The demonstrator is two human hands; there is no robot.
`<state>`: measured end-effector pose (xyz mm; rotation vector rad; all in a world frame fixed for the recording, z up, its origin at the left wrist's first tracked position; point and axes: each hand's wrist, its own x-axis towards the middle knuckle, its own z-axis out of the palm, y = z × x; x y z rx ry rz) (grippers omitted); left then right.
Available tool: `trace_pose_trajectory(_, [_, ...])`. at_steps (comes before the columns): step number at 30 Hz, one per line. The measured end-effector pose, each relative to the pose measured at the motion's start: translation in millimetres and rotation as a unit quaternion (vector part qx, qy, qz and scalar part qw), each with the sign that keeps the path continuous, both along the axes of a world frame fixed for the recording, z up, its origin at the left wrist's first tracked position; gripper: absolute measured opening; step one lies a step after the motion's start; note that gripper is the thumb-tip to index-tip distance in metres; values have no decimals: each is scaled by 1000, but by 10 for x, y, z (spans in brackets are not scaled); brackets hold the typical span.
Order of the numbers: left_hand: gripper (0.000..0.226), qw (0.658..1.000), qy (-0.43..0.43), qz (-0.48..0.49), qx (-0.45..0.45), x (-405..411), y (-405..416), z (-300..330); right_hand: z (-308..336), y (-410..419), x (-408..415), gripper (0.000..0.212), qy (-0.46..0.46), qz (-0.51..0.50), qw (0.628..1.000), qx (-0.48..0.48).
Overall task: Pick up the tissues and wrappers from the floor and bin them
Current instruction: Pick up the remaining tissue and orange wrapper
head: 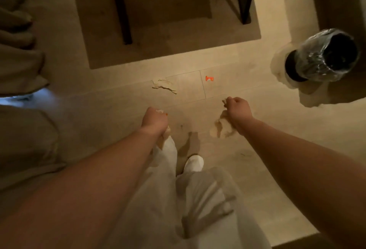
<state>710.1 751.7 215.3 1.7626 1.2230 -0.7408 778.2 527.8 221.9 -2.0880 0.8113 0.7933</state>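
Standing over the floor (247,169), the person holds both arms out with both fists closed, so the pick-up looks partly done but nothing is binned yet as far as the view shows. The left hand (154,120) is clenched around something pale with a speck of orange showing at the knuckles, probably a tissue and a wrapper, with more pale paper hanging below the wrist. The right hand (238,111) is also clenched, a scrap of tissue poking out at the thumb side; what else it holds cannot be told. Two pieces lie on the boards ahead: a crumpled tissue (163,86) and, to its right and apart from it, a small orange wrapper (209,78). The bin (324,56), lined with a shiny bag, stands to the right, well apart from both hands. Dark table legs (120,7) and a rug (168,37) lie beyond the litter, and bedding or a curtain (17,51) crowds the left edge; nothing blocks the way to the bin. Dim, warm light makes the paper hard to separate from the floor.
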Motion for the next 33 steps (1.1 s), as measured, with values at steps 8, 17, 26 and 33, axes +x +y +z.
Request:
trace_pose_trajectory(8, [42, 988, 50, -147, 16, 720, 152, -999, -1101, -23, 611, 20, 1, -56, 998, 11])
trace_pose_trajectory(17, [73, 972, 60, -225, 38, 1244, 122, -2852, -2919, -166, 1183, 51, 35, 43, 998, -27])
trace_pose_trajectory(26, [79, 962, -5, -261, 83, 1510, 184, -4657, -4628, -388, 1590, 76, 9, 198, 975, -99])
trace_pose_trajectory(33, [40, 964, -89, -210, 135, 1513, 197, -5325, -5255, -583, 1785, 70, -56, 299, 942, -142])
